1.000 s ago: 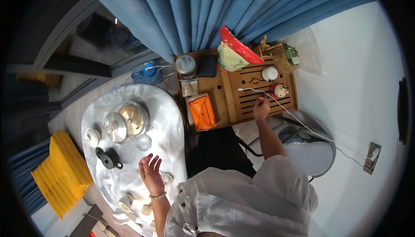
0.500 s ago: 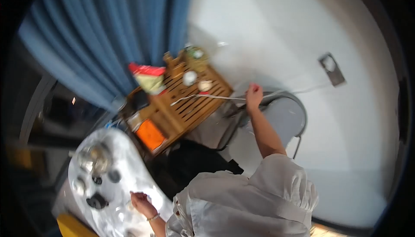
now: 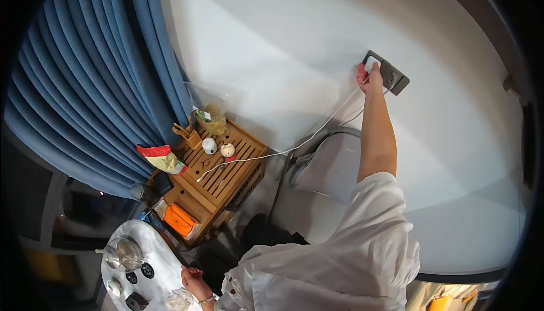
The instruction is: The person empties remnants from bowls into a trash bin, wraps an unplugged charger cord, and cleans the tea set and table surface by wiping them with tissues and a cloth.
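Head view: the right hand (image 3: pixel 371 77) is clasped around the smooth, boxy white plug (image 3: pixel 370 62) at the dark wall socket (image 3: pixel 400 82); gripping its hard body squarely, sparing the thin, pliant cable (image 3: pixel 317 132), suits best. The left hand (image 3: pixel 194 282), well apart, hangs loosely half-open near the glossy, marbled table (image 3: pixel 160 250)

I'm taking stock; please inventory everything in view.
Socket panel: 1, dark grey, upper right
Charger: 1, white, at socket panel
Curtain: 1, blue, left
Chair: 1, grey, centre
Stand: 1, brown, left of chair
Cable: at least 1, white, charger to stand
Round items: 2, white and cream, stand
Packet: 1, red and cream, stand
Holder: 1, brown, stand
Plant bag: 1, yellow-green, stand
Pouch: 1, orange, stand
Table: 1, white, lower left
Glass pot: 1, transparent, table
Cup: 1, white, table
Dark pieces: 3, black, table
Shirt: 1, white, bottom
Left hand: 1, bare, by table
Right hand: 1, bare, at charger
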`<state>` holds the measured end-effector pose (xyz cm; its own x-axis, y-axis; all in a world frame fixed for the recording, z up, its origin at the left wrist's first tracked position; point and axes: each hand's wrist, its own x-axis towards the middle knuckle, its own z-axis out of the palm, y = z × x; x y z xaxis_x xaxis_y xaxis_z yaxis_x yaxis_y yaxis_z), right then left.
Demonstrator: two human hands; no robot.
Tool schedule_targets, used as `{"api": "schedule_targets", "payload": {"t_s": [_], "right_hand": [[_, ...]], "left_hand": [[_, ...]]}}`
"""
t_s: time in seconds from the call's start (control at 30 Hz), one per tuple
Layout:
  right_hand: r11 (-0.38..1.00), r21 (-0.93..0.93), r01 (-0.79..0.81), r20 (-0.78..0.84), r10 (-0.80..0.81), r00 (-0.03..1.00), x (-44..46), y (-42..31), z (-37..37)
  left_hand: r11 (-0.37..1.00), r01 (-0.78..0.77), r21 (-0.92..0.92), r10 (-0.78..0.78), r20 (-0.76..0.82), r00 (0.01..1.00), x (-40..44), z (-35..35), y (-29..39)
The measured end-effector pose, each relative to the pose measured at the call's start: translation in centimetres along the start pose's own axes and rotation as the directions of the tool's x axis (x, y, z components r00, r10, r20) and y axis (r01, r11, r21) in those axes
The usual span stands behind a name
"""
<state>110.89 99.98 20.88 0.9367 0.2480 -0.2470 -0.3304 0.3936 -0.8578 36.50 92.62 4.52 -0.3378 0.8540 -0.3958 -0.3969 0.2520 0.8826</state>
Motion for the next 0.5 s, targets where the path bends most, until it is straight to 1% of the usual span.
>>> {"api": "schedule_targets", "payload": {"t_s": [0.03,0.07,0.1,0.17,0.2,0.27,0.3,0.33,0.37,0.4,0.43,0.47,0.5], "right_hand": [[0.998,0.032,0.058,0.001,-0.058,0.998,-0.1,0.2,0.2],[0.995,0.096,0.003,0.07,-0.01,0.997,-0.2,0.0,0.0],[0.995,0.099,-0.007,0.068,0.0,0.998,-0.8,-0.1,0.0],[0.994,0.113,0.008,-0.021,-0.005,1.0,-2.2,-0.4,0.3],[0.994,0.112,0.003,-0.026,0.0,1.0,-3.3,-0.2,0.3],[0.998,-0.033,0.057,0.124,-0.052,0.991,-6.2,0.8,0.9],[0.998,0.057,0.002,0.263,-0.017,0.965,-7.8,1.9,0.9],[0.988,0.13,-0.085,0.415,0.024,0.91,-10.0,3.6,1.3],[0.952,0.159,-0.263,0.545,0.138,0.827,-13.8,4.5,2.0],[0.895,0.146,-0.421,0.676,0.22,0.703,-17.9,5.5,3.1],[0.848,0.095,-0.522,0.718,0.305,0.625,-23.0,6.0,4.8],[0.792,0.013,-0.61,0.796,0.361,0.486,-26.7,6.8,6.1],[0.691,-0.068,-0.72,0.841,0.428,0.331,-30.1,7.4,7.3]], "left_hand": [[1.0,-0.004,0.01,0.004,0.013,1.0,0.2,0.1,0.2],[1.0,-0.021,0.016,0.02,0.048,0.999,0.5,0.1,0.3],[0.999,-0.027,0.024,0.026,0.044,0.999,0.5,0.4,0.6],[1.0,-0.017,0.014,0.016,0.067,0.998,0.3,1.5,1.0],[1.0,-0.01,0.029,0.009,0.044,0.999,0.4,1.7,1.0],[0.999,0.006,0.042,-0.009,0.067,0.998,1.0,2.0,0.7],[0.999,0.017,0.046,-0.02,0.07,0.997,1.1,1.8,0.5],[0.992,-0.008,0.123,-0.012,0.161,0.987,1.4,2.0,0.3],[0.98,-0.035,0.197,-0.011,0.227,0.974,1.6,2.5,0.4],[0.971,-0.075,0.227,0.006,0.29,0.957,1.5,4.1,0.6],[0.964,-0.128,0.232,0.014,0.436,0.9,1.7,6.2,1.1],[0.963,-0.169,0.211,0.041,0.504,0.863,1.1,9.3,2.0],[0.912,-0.305,0.274,0.035,0.69,0.723,0.6,12.6,3.8]]}}
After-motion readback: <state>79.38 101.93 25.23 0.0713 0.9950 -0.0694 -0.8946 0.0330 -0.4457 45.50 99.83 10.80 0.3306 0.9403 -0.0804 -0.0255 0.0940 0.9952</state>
